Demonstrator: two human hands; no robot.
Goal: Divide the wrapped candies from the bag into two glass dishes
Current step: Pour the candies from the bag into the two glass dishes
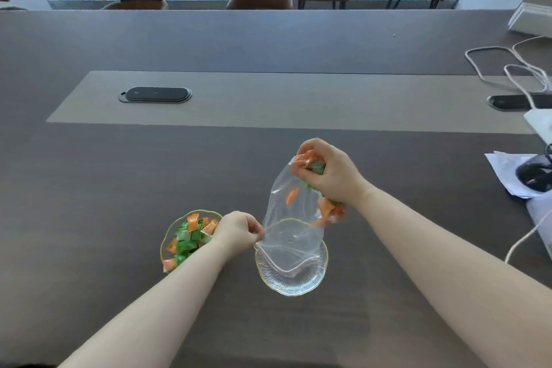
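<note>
Your right hand (328, 172) is gripping the bag (291, 227) bottom-up over the empty dish (291, 281), left hand (239, 233) pinching its mouth. Candies (189, 236) are filling the left dish (167, 236); wrapper print's unreadable.

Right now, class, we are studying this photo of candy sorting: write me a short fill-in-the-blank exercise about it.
1. The left dish holds orange and ____ candies.
2. The bag is made of clear ____.
3. The bag's open mouth hangs over the ____ dish.
4. The left hand pinches the bag's ____.

Missing words: green; plastic; right; rim
</note>
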